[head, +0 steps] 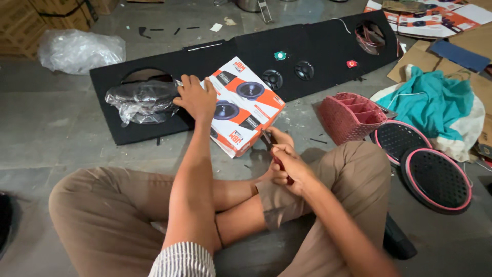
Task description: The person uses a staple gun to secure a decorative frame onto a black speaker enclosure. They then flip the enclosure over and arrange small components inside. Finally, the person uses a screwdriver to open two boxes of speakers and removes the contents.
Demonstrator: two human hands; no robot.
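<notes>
I sit cross-legged on a concrete floor. My left hand (196, 97) lies flat with spread fingers on the far left corner of an orange-and-white speaker box (246, 105), which leans against a long black carpeted panel (318, 43). My right hand (284, 164) is closed around a small tool with a dark red handle (271, 149), its tip at the box's near corner. A speaker wrapped in clear plastic (143, 100) sits in the panel's left hole, just left of my left hand.
Two small round speakers (288, 74) are set in the panel's middle. A pink woven basket (351, 115) stands right of the box. Two round black grilles with pink rims (420, 164), a teal cloth (441, 105), flattened cardboard and a crumpled plastic bag (79, 48) lie around.
</notes>
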